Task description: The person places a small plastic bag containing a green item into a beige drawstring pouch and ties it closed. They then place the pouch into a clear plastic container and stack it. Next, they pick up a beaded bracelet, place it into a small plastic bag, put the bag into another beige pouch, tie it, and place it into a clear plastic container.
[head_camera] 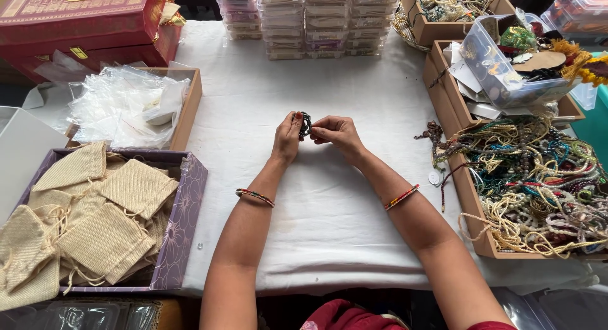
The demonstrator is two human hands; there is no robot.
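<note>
Both hands meet over the middle of the white cloth (pixel 329 197), well clear of the boxes around it. The left hand (pixel 288 137) pinches a small dark beaded bracelet (pixel 306 123) at its left side, thumb and fingers closed on it; the right hand (pixel 335 132) grips the same piece from the other side with its fingertips. So the bracelet sits between the 2 hands, lifted just above the cloth.

The step in hand looks like checking or adjusting the strand, perhaps stretching it or working its closure. What follows likely calls for a steady pinch, so the beads do not slip.

Left of the cloth lies a purple tray (pixel 183 228) of burlap pouches (pixel 107 241); right of it, a cardboard box (pixel 472 209) heaped with bead strands (pixel 544 178).
</note>
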